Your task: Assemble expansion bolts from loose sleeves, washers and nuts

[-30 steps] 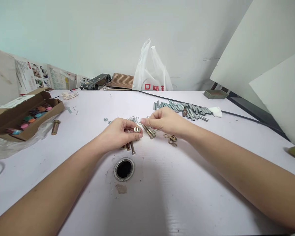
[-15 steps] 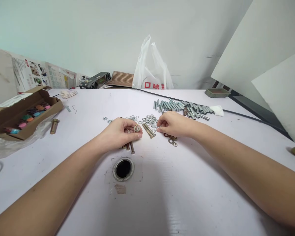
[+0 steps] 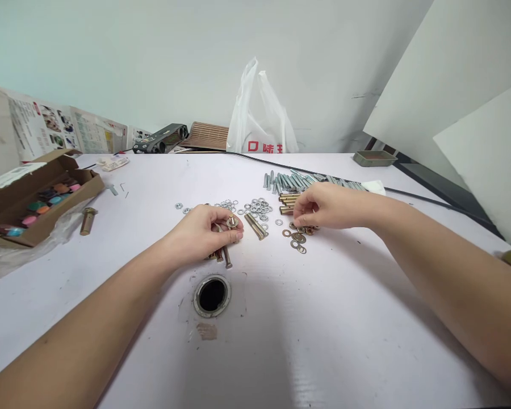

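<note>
My left hand (image 3: 210,230) is closed around an upright bolt (image 3: 232,219) with a washer near its top end. Under that hand lie more brass-coloured bolts (image 3: 226,257), partly hidden. My right hand (image 3: 323,205) bends down over brass-coloured nuts (image 3: 310,230), its thumb and fingers drawn together; what they hold, if anything, is hidden. Just below it lie bronze-coloured washers (image 3: 298,238). Beyond its fingertips are brass-coloured sleeves (image 3: 286,210). Between the hands, long brass-coloured bolts (image 3: 256,226) rest beside a scatter of silver washers (image 3: 259,205).
A pile of silver bolts and sleeves (image 3: 293,180) lies behind my right hand. On the left stands an open carton (image 3: 83,186) of colourful-capped bottles, a large bolt (image 3: 87,220) beside it. A round hole (image 3: 212,295) pierces the tabletop. A white bag (image 3: 262,125) and green tray (image 3: 373,159) are behind.
My right hand has moved right, from beside the silver washers to the brass-coloured nuts, uncovering the sleeves. My left hand keeps the bolt with its washer in nearly the same place.
</note>
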{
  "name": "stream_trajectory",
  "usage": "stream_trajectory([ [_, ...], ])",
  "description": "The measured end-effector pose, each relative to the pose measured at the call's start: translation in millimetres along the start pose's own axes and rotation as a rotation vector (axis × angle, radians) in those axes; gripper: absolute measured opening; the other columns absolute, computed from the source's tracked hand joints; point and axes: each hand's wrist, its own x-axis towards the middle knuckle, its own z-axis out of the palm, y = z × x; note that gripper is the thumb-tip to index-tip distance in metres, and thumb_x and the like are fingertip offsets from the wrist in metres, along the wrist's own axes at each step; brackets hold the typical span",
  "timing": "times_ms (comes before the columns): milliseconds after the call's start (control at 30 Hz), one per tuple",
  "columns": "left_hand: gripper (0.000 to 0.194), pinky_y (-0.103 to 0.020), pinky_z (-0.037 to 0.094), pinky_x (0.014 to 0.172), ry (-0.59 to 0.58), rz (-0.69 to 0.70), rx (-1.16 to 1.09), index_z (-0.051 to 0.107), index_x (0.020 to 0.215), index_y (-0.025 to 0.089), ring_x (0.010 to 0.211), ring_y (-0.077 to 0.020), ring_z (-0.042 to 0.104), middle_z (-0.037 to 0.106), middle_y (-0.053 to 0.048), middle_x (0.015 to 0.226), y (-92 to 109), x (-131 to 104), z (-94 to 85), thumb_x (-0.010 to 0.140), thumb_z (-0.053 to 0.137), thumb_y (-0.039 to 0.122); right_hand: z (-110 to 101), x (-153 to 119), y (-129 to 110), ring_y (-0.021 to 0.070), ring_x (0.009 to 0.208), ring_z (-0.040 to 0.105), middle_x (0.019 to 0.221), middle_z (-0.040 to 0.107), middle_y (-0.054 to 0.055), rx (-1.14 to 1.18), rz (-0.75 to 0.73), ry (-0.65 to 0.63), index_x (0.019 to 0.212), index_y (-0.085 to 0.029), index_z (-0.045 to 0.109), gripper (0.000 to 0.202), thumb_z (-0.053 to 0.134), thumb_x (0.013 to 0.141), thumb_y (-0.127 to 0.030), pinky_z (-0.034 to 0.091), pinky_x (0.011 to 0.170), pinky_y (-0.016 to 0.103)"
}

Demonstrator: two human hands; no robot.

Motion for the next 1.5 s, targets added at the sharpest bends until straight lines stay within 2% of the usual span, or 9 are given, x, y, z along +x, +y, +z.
stream_trajectory([
  [200,0.023,-0.018,0.039,0.045,-0.007,0.019,0.025,0.065,0.087,0.016,0.050,-0.0084,0.048,0.051,0.001,0.060,-2,1,-0.2,0.076,0.067,0.036,13,-7,-4,0.0108,0.062,0.050,0.073,0.061,0.000,0.035,-0.102,-0.246,0.084,-0.027,0.073,0.019,0.067,0.073,-0.041,0.035,0.051,0.022],
  [467,0.020,-0.015,0.035,0.044,-0.027,0.050,0.089,0.065,0.085,0.017,0.050,-0.0058,0.045,0.051,0.003,0.059,-5,2,-0.9,0.078,0.063,0.036,9,-6,-4,0.0108,0.063,0.050,0.072,0.060,0.001,0.111,-0.114,-0.287,0.080,-0.019,0.069,0.028,0.067,0.075,-0.047,0.037,0.053,0.022],
  [567,0.019,-0.015,0.035,0.046,-0.016,0.070,0.139,0.065,0.085,0.019,0.051,-0.0054,0.044,0.053,0.004,0.061,-6,2,-1.3,0.079,0.062,0.037,8,-4,-28,0.0090,0.059,0.047,0.066,0.056,0.002,0.267,-0.178,-0.163,0.075,-0.015,0.065,0.032,0.063,0.078,-0.047,0.037,0.052,0.021],
  [700,0.020,-0.015,0.033,0.045,-0.007,0.086,0.166,0.065,0.082,0.019,0.050,-0.0052,0.042,0.051,0.005,0.059,-5,3,-1.1,0.080,0.061,0.039,30,12,-69,0.0061,0.049,0.040,0.062,0.053,0.000,0.685,-0.177,0.177,0.081,-0.013,0.064,0.032,0.063,0.079,-0.045,0.029,0.043,0.019],
  [933,0.022,-0.018,0.035,0.045,0.004,0.058,0.136,0.063,0.077,0.016,0.051,-0.0075,0.048,0.054,0.003,0.060,-4,2,0.2,0.076,0.065,0.037,65,37,-93,0.0041,0.050,0.039,0.063,0.056,0.001,0.891,-0.057,0.265,0.073,-0.010,0.060,0.033,0.062,0.080,-0.042,0.029,0.046,0.018],
  [1100,0.023,-0.018,0.035,0.045,-0.038,0.073,0.105,0.066,0.085,0.017,0.049,-0.0080,0.046,0.051,0.002,0.058,-4,1,-0.9,0.078,0.063,0.038,56,28,-84,0.0063,0.057,0.048,0.076,0.062,0.004,0.875,-0.128,0.197,0.094,-0.011,0.060,0.034,0.062,0.082,-0.043,0.035,0.050,0.018],
  [1267,0.025,-0.018,0.037,0.048,-0.039,0.027,0.090,0.066,0.089,0.018,0.052,-0.0087,0.048,0.053,0.002,0.061,-4,1,-1.2,0.079,0.062,0.041,16,3,-37,0.0091,0.061,0.051,0.075,0.061,0.003,0.308,-0.066,0.357,0.089,-0.015,0.062,0.031,0.058,0.084,-0.045,0.036,0.052,0.022],
  [1367,0.024,-0.018,0.034,0.047,-0.037,0.033,0.138,0.066,0.088,0.019,0.051,-0.0079,0.044,0.050,0.003,0.059,-5,3,-1.2,0.079,0.062,0.041,2,-9,-4,0.0092,0.059,0.049,0.072,0.061,0.002,0.090,0.062,0.215,0.081,-0.016,0.061,0.030,0.059,0.081,-0.046,0.036,0.051,0.023],
  [1500,0.025,-0.018,0.033,0.047,-0.031,0.024,0.176,0.066,0.089,0.021,0.051,-0.0079,0.043,0.049,0.003,0.059,-6,5,-1.4,0.080,0.061,0.044,3,-17,16,0.0117,0.067,0.053,0.083,0.062,0.002,0.033,0.070,0.056,0.092,-0.020,0.064,0.042,0.060,0.076,-0.059,0.038,0.053,0.023],
])
